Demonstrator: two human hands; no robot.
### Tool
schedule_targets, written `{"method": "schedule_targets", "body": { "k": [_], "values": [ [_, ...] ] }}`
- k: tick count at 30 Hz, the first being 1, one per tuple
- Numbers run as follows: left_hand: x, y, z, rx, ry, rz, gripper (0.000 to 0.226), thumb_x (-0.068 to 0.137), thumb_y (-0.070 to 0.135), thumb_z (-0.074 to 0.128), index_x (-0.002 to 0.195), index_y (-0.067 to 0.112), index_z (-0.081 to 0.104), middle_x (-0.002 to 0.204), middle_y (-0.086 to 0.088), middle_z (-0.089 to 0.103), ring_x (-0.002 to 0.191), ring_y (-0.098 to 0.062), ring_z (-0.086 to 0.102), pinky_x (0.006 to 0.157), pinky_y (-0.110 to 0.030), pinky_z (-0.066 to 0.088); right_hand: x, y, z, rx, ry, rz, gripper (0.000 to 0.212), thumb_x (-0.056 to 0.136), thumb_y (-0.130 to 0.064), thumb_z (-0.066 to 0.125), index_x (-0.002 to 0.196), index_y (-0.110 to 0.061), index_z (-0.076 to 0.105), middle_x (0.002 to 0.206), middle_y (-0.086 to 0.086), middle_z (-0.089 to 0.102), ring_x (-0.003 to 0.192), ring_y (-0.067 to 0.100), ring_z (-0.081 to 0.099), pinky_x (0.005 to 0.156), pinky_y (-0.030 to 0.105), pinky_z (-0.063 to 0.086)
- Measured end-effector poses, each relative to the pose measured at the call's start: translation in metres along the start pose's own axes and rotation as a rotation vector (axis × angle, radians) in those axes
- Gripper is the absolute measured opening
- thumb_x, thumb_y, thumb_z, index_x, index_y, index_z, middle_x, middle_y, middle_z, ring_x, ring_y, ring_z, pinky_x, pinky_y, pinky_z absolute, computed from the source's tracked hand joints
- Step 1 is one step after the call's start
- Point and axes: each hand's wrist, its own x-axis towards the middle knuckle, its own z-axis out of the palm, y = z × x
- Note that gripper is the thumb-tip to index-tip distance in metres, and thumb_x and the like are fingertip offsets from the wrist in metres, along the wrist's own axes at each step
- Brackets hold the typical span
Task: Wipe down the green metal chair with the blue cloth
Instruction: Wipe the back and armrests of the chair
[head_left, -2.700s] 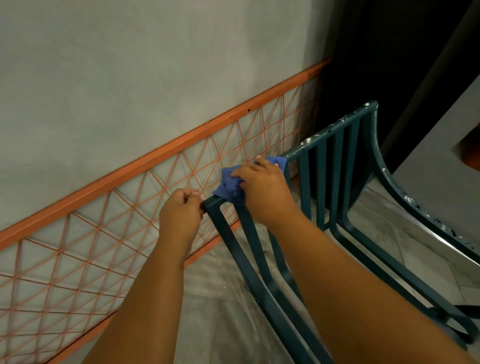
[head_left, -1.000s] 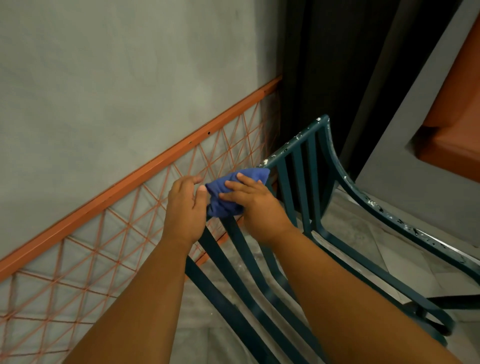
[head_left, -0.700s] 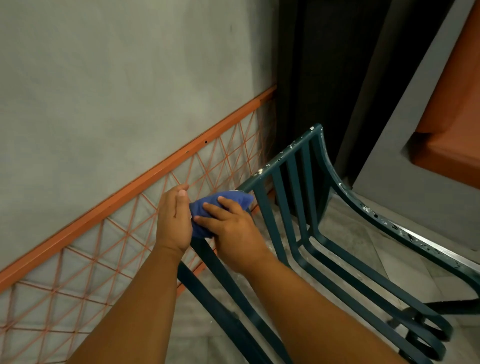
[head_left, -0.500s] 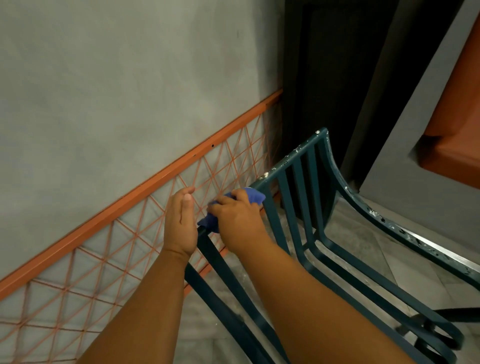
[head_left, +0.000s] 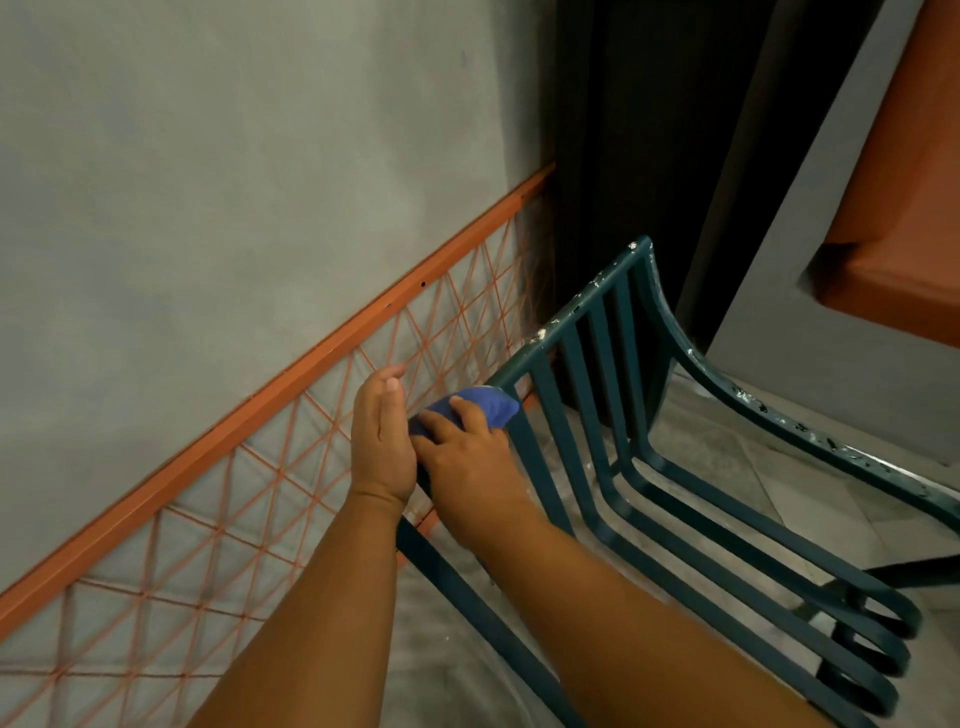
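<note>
The green metal chair (head_left: 576, 309) has a slatted back and seat, with white flecks along its top rail and arm. My right hand (head_left: 467, 460) presses the bunched blue cloth (head_left: 485, 406) onto the left end of the top rail, fingers curled over it. My left hand (head_left: 382, 436) stands beside it with fingers straight and together, its palm against the chair's corner and the cloth's edge. The corner of the rail is hidden under both hands.
An orange frame with orange string mesh (head_left: 311, 358) runs along the grey wall just left of the chair. A dark gap (head_left: 623, 156) lies behind the chair back. An orange panel (head_left: 909, 208) hangs at the upper right. Grey floor tiles (head_left: 727, 457) show under the seat.
My right hand has slid the cloth left along the top rail to its corner. My left hand has gone from a fist on the corner to a flat, straight-fingered palm beside the cloth.
</note>
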Motion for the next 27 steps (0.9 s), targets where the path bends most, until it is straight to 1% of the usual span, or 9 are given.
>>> {"method": "schedule_targets", "body": {
  "k": [3,7,10,12,15,17,20,24,27],
  "values": [
    [-0.001,-0.004,-0.005,-0.096,0.024,-0.004,0.045,0.091,0.041,0.030,0.121,0.020,0.056,0.123,0.006,0.054,0.115,0.001,0.048,0.097,-0.013,0.036,-0.009,-0.006,0.017,0.113,0.101,-0.014,0.051,0.067,0.002,0.078,0.113,-0.016,0.068,0.126,0.013,0.061,0.120,0.048,0.046,0.075,0.056,0.053],
    [0.004,-0.008,-0.016,-0.301,0.060,-0.102,0.034,0.089,0.043,0.035,0.108,0.031,0.060,0.123,0.004,0.058,0.119,-0.008,0.051,0.101,-0.027,0.037,-0.020,-0.004,0.019,0.272,0.238,0.036,0.041,0.070,0.006,0.070,0.104,-0.017,0.072,0.117,0.008,0.066,0.108,0.033,0.054,0.089,0.043,0.050],
    [0.010,0.004,-0.022,-0.309,0.038,-0.111,0.027,0.099,0.028,0.034,0.107,0.024,0.059,0.119,-0.001,0.059,0.117,-0.018,0.055,0.100,-0.030,0.042,-0.025,-0.001,0.004,0.742,0.306,0.369,0.036,0.086,0.005,0.053,0.107,-0.019,0.071,0.111,-0.001,0.065,0.103,0.010,0.057,0.097,0.029,0.045],
    [0.015,0.014,-0.024,-0.289,0.006,-0.073,0.025,0.098,0.030,0.036,0.104,0.026,0.060,0.117,-0.001,0.060,0.114,-0.017,0.056,0.098,-0.031,0.044,-0.025,0.002,-0.006,0.952,0.450,0.596,0.035,0.093,-0.003,0.052,0.118,-0.025,0.065,0.113,-0.006,0.064,0.103,0.005,0.059,0.095,0.030,0.050],
    [0.023,0.028,-0.019,-0.247,-0.040,-0.023,0.022,0.095,0.035,0.038,0.099,0.035,0.060,0.118,0.003,0.060,0.112,-0.013,0.056,0.095,-0.028,0.045,-0.018,0.004,-0.015,0.745,0.560,0.629,0.038,0.096,-0.017,0.054,0.132,-0.030,0.054,0.122,-0.011,0.055,0.112,0.006,0.049,0.098,0.021,0.043],
    [0.028,0.035,-0.010,-0.216,-0.055,0.003,0.022,0.090,0.040,0.040,0.098,0.038,0.060,0.115,0.007,0.061,0.111,-0.011,0.056,0.093,-0.028,0.044,-0.008,0.004,-0.009,0.533,0.423,0.529,0.041,0.095,-0.029,0.053,0.136,-0.033,0.049,0.143,-0.003,0.038,0.125,0.012,0.035,0.102,0.022,0.034],
    [0.032,0.039,0.009,-0.177,-0.063,0.033,0.021,0.092,0.036,0.043,0.103,0.031,0.061,0.111,0.011,0.061,0.110,-0.010,0.055,0.094,-0.027,0.044,0.005,0.011,0.011,0.337,0.212,0.457,0.040,0.093,-0.043,0.053,0.132,-0.038,0.052,0.153,0.007,0.013,0.131,0.028,0.020,0.104,0.040,0.035],
    [0.031,0.037,0.031,-0.096,-0.054,0.059,0.020,0.098,0.020,0.045,0.110,0.016,0.060,0.114,0.002,0.060,0.107,-0.008,0.055,0.090,-0.018,0.043,0.015,0.027,0.020,0.437,0.303,0.457,0.033,0.092,-0.034,0.058,0.125,-0.027,0.060,0.142,0.007,0.024,0.128,0.027,0.028,0.102,0.038,0.041],
    [0.035,0.035,0.043,-0.025,-0.059,0.073,0.018,0.097,0.020,0.045,0.108,0.020,0.060,0.115,-0.002,0.060,0.107,-0.010,0.055,0.085,-0.014,0.042,0.019,0.043,0.016,0.658,0.358,0.534,0.030,0.091,-0.026,0.054,0.120,-0.026,0.059,0.130,0.009,0.039,0.115,0.029,0.047,0.095,0.039,0.046]
  ]
}}
